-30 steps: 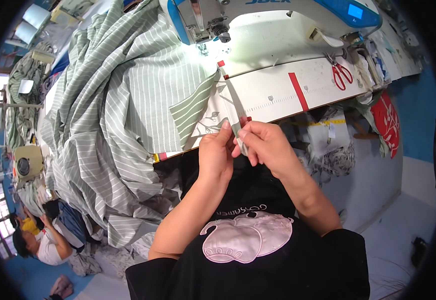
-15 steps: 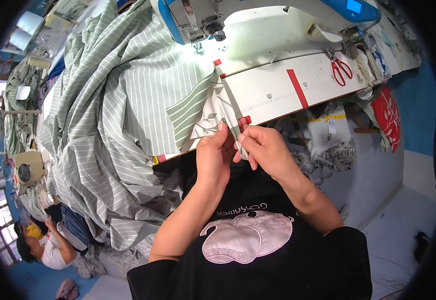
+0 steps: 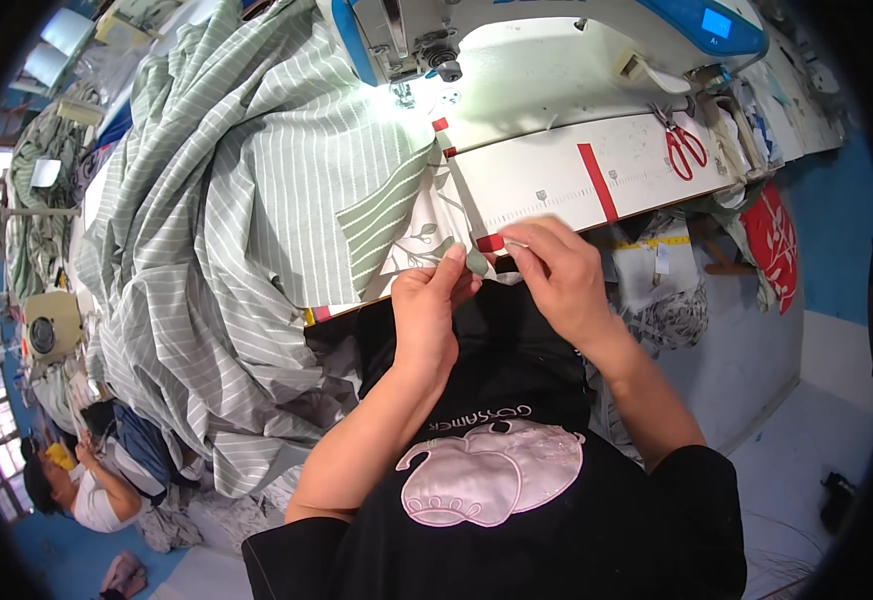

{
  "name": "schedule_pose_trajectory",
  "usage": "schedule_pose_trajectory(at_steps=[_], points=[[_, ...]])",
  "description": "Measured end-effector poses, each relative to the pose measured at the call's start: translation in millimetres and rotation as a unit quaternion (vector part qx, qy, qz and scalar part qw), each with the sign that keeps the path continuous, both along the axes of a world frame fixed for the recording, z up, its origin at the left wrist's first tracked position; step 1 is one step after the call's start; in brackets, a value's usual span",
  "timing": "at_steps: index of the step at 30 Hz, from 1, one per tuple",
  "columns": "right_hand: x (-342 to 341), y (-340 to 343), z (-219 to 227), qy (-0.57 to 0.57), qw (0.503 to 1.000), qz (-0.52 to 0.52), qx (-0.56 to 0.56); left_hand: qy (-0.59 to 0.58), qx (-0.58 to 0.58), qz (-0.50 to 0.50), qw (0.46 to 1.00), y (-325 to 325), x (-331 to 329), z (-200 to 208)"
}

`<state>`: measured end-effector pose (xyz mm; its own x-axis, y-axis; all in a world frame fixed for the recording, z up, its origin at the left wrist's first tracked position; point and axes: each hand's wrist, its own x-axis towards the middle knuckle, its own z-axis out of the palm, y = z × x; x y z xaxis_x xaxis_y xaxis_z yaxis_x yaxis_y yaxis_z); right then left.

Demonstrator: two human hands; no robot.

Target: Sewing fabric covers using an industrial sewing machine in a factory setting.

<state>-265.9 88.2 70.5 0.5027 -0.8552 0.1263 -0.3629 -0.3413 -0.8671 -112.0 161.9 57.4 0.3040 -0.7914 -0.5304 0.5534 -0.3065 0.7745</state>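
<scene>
My left hand (image 3: 425,312) pinches the near end of a white leaf-print fabric (image 3: 419,228) between thumb and fingers, at the front edge of the sewing table. Just right of it, my right hand (image 3: 569,285) is closed with thumb and index finger together. Whatever lies between those fingertips is too small to make out. The leaf-print piece runs back toward the lit needle area of a sewing machine (image 3: 557,22). Beside it on the left spreads a large grey-green striped cloth (image 3: 297,200), with one corner folded over to show darker stripes.
Red-handled scissors (image 3: 687,150) lie at the right of the white table (image 3: 537,170), beyond a red tape strip (image 3: 597,182). Striped cloth hangs off the table's left side. Fabric bundles (image 3: 672,315) sit below the table. Another person (image 3: 102,500) is at the lower left.
My right hand has moved up and to the right, away from my left hand, leaving a gap between them. My left hand keeps its pinch on the leaf-print fabric.
</scene>
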Motion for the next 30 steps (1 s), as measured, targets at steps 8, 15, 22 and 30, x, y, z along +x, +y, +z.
schedule_pose_trajectory(at_steps=[8, 15, 22, 30], points=[[22, -40, -10, -0.032, 0.928, 0.144, -0.341, 0.022, 0.015, 0.012, 1.0, -1, 5, 7], [34, -45, -12, -0.084, 0.915, 0.173, -0.354, 0.074, 0.033, -0.015, 0.997, -1, 13, 10], [27, -39, -16, 0.009, 0.952, 0.161, -0.26, -0.368, -0.034, -0.062, 0.927, 7, 51, 39], [29, -33, -17, 0.008, 0.956, 0.141, -0.256, -0.755, -0.018, -0.027, 0.655, -23, 96, 7]])
